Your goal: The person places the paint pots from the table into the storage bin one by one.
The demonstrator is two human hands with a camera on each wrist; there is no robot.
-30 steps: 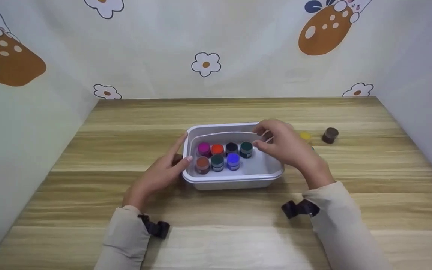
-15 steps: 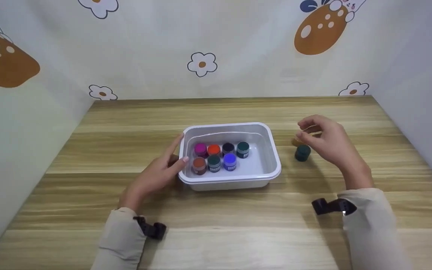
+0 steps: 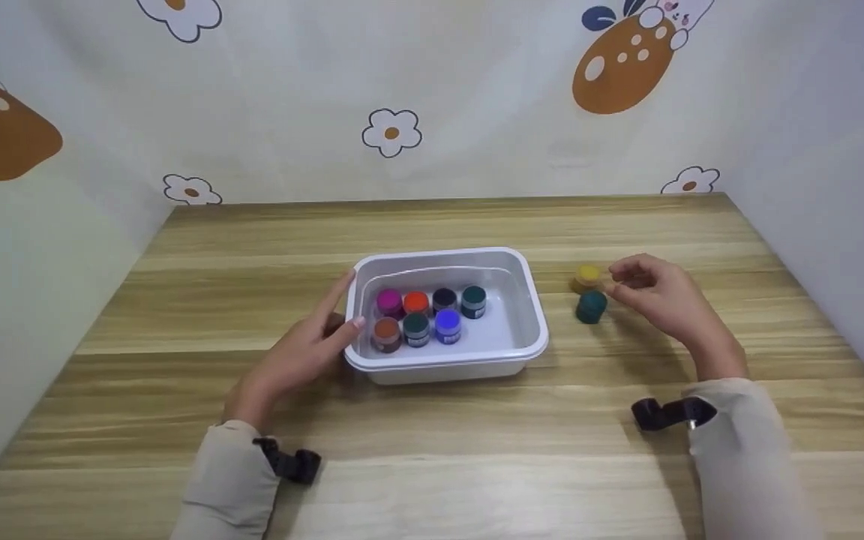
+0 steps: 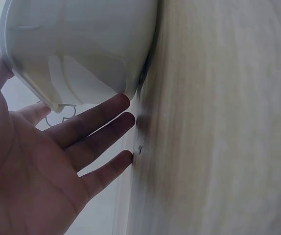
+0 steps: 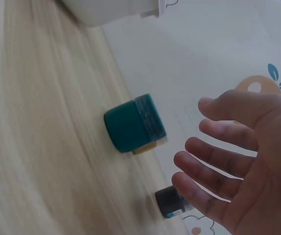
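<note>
My left hand (image 3: 298,351) is at the left side of a white plastic tub (image 3: 447,371), its thumb and index finger touching the rim, the other fingers stretched beside the wall. Several small paint jars stand in two rows inside, among them a blue jar (image 3: 448,325), a red jar (image 3: 416,302) and a purple jar (image 3: 390,302). To the right of the tub, my right hand (image 3: 668,300) holds nothing, fingers loosely bent beside a teal jar (image 3: 591,307) and a yellow jar (image 3: 587,278). A dark jar (image 5: 169,201) shows below the fingers in the right wrist view, hidden in the head view.
The wooden table (image 3: 432,450) meets a patterned cloth wall (image 3: 289,135) at the back, with pale walls at both sides. Each sleeve carries a black wrist mount, one on the left wrist (image 3: 293,461) and one on the right (image 3: 672,414).
My right hand has left the space over the tub's right end and moved right, to beside the teal and yellow jars. The left hand stays at the rim while the head view shifts slightly.
</note>
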